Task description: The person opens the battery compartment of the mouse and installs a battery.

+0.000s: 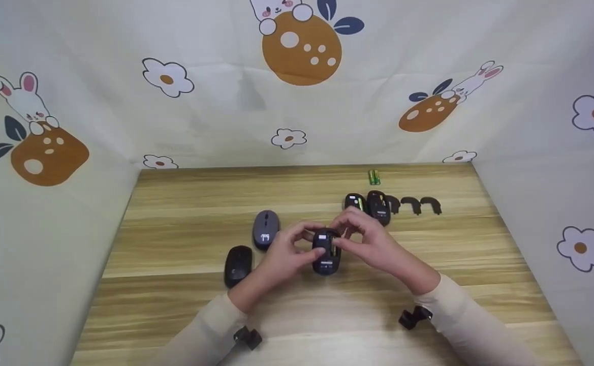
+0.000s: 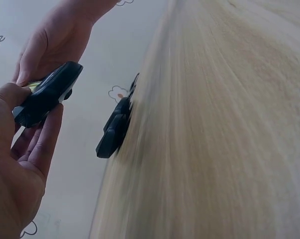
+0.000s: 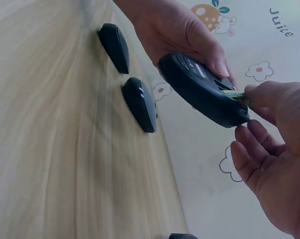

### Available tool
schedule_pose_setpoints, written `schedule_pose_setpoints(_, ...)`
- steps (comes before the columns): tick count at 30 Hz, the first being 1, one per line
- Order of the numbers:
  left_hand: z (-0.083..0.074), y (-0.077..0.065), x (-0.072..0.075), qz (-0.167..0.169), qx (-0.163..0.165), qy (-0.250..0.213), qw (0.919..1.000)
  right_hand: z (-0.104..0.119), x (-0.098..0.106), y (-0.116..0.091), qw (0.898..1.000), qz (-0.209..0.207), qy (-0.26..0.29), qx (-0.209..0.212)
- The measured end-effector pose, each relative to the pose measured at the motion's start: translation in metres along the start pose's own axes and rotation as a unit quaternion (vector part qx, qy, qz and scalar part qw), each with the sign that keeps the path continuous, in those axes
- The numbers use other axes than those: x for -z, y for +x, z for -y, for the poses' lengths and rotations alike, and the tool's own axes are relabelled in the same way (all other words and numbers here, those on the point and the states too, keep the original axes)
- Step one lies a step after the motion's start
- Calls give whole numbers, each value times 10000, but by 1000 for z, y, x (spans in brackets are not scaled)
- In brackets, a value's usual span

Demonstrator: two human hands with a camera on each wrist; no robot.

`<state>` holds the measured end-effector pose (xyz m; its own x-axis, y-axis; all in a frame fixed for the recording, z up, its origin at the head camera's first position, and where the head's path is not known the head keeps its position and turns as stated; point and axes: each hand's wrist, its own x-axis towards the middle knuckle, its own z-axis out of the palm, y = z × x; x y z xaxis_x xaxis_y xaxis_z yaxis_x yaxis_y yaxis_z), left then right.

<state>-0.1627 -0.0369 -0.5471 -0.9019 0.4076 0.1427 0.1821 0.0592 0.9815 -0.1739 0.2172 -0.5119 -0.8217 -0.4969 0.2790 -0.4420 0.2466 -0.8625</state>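
Judging remotely, I'd call the upturned mouse (image 3: 199,94) light, rigid and slick, best held by its sides: left grip (image 1: 291,251) pinching it, right grip (image 1: 371,242) pinching the battery (image 3: 233,94).

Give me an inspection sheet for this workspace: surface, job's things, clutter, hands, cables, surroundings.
Surface: wood-grain table.
Job's things: held mouse, underside up, battery partly in its bay. Also laid out: two mice, undersides up, three curved pieces and two loose batteries at right; grey mouse and black mouse, tops up, at left.
Clutter: nothing seen.
Hands: left hand holds the held mouse; right hand pinches the battery.
Cables: nothing seen.
Surroundings: patterned cloth behind and at both sides.
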Motion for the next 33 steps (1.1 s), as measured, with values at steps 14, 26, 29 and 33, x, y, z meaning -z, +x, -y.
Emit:
schedule_pose_setpoints(14,-4,0,-3,-10,-220,80,9997,-2,-11,-7,9875,-222,970,-1223)
schedule_pose_setpoints(26,-1,2,-4,-56,-184,-3,9998,-6,-17,-9,9947,-353,559,-792)
schedule_pose_setpoints(29,1,3,-3,-153,-273,25,9995,-8,-15,-12,9988,-83,298,-370)
schedule_pose_setpoints(33,3,5,-2,-327,-358,112,9988,-10,-13,-17,9991,328,-255,20)
